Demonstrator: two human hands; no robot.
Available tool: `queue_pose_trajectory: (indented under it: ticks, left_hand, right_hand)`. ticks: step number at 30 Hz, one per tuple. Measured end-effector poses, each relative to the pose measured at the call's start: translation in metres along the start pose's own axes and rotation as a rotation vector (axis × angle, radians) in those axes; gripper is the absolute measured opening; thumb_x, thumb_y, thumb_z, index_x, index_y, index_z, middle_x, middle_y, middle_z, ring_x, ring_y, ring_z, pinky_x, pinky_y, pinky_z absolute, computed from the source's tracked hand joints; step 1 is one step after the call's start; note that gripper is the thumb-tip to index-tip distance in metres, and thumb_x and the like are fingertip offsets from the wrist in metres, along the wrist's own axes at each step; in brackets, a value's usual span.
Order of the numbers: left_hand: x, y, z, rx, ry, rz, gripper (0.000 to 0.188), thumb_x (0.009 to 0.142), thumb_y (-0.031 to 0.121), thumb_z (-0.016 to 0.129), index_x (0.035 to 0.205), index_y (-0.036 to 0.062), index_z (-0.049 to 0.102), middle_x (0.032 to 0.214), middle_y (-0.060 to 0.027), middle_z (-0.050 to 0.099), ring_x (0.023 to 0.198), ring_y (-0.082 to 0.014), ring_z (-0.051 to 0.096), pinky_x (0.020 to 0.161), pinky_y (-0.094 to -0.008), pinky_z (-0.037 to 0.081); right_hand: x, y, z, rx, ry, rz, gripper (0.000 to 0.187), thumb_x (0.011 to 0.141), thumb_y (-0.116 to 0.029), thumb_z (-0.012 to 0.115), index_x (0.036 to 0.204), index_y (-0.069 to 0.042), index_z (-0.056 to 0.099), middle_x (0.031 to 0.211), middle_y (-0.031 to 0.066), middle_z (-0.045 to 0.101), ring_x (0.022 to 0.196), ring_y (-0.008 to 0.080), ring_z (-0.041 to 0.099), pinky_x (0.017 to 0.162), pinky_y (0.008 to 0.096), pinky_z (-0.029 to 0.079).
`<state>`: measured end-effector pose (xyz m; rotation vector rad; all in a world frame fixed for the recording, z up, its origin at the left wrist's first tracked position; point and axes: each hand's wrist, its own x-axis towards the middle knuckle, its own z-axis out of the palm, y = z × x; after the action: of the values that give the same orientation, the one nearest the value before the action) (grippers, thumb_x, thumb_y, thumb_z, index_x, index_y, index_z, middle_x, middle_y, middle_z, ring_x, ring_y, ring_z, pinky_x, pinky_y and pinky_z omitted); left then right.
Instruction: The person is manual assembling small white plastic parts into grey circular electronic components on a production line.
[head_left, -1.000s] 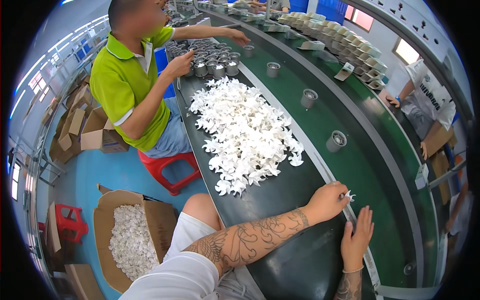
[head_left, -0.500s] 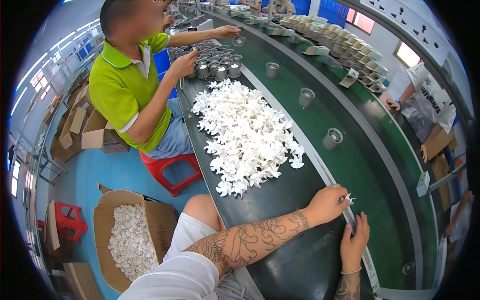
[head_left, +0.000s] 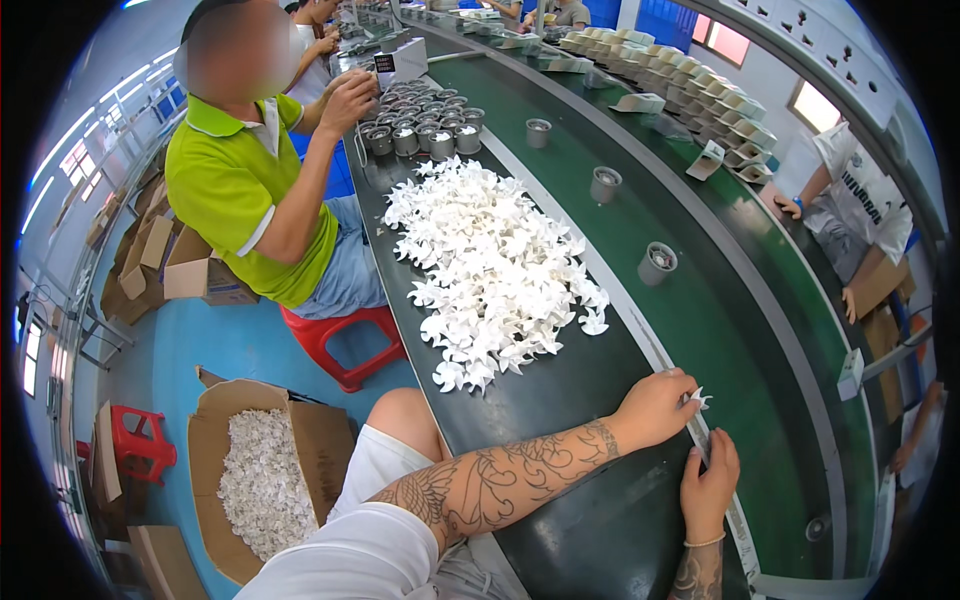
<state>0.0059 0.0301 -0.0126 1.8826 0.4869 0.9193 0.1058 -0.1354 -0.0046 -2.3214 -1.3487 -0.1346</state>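
My left hand (head_left: pixel 655 408) is closed, pinching a small white bladed fan wheel (head_left: pixel 699 399) between thumb and fingertips above the belt's near rail (head_left: pixel 640 335). Just below it, my right hand (head_left: pixel 710 480) rests over that rail, thumb and fingers apart, with no object visible in it. A heap of similar white fan wheels (head_left: pixel 495 270) lies on the dark table (head_left: pixel 570 510) left of my hands. Several grey cups stand on the green belt, the nearest being a cup (head_left: pixel 658 263) with parts inside.
A co-worker in a green shirt (head_left: pixel 230 180) sits at the far left, hands together beside many grey cups (head_left: pixel 430 115). An open carton (head_left: pixel 325 450) of small whitish pieces stands on the floor. Pale moulded trays (head_left: pixel 690 95) are stacked beyond the belt. Another person (head_left: pixel 850 200) is across.
The grey cups on the belt have shifted slightly away from me. The co-worker's arm has drawn back from the belt, bringing both hands together. My hands are nearly still.
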Motion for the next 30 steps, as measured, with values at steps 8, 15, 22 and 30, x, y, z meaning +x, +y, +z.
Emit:
queue_pose_trajectory:
  ticks: [8, 15, 22, 30]
  left_hand:
    - [0.0, -0.004, 0.003, 0.03, -0.001, 0.026, 0.018, 0.084, 0.015, 0.068, 0.089, -0.001, 0.063, 0.084, -0.0153, 0.063, 0.074, -0.0327, 0.064, 0.069, -0.0414, 0.051]
    - [-0.001, -0.004, 0.002, 0.037, -0.005, 0.028, 0.018, 0.085, 0.015, 0.068, 0.089, -0.0009, 0.063, 0.084, -0.0155, 0.063, 0.074, -0.0329, 0.064, 0.069, -0.0418, 0.051]
    - [-0.001, -0.003, 0.002, 0.032, 0.0, 0.033, 0.018, 0.085, 0.016, 0.068, 0.091, -0.0007, 0.064, 0.084, -0.0155, 0.063, 0.074, -0.0331, 0.063, 0.069, -0.042, 0.051]
    - [0.0, -0.004, 0.003, 0.024, 0.008, 0.048, 0.018, 0.085, 0.015, 0.068, 0.093, -0.0007, 0.065, 0.078, -0.0162, 0.065, 0.073, -0.0332, 0.064, 0.067, -0.0425, 0.051]
  right_hand:
    - [0.0, -0.001, 0.0, 0.033, 0.022, 0.025, 0.038, 0.089, -0.013, 0.061, 0.121, 0.005, 0.057, 0.133, 0.0212, 0.054, 0.124, 0.0396, 0.049, 0.11, 0.0471, 0.032]
    - [-0.001, -0.001, 0.001, 0.072, 0.063, 0.066, 0.042, 0.089, -0.014, 0.06, 0.126, 0.006, 0.054, 0.136, 0.0223, 0.052, 0.129, 0.0383, 0.047, 0.112, 0.0482, 0.03]
    - [-0.001, 0.002, 0.001, -0.016, -0.059, -0.029, 0.045, 0.089, -0.013, 0.06, 0.129, 0.007, 0.052, 0.139, 0.0232, 0.049, 0.13, 0.0387, 0.045, 0.113, 0.0486, 0.029]
    - [-0.001, 0.001, 0.001, -0.058, -0.115, -0.025, 0.053, 0.091, -0.015, 0.058, 0.137, 0.008, 0.046, 0.147, 0.0242, 0.043, 0.139, 0.0396, 0.037, 0.116, 0.0493, 0.024]
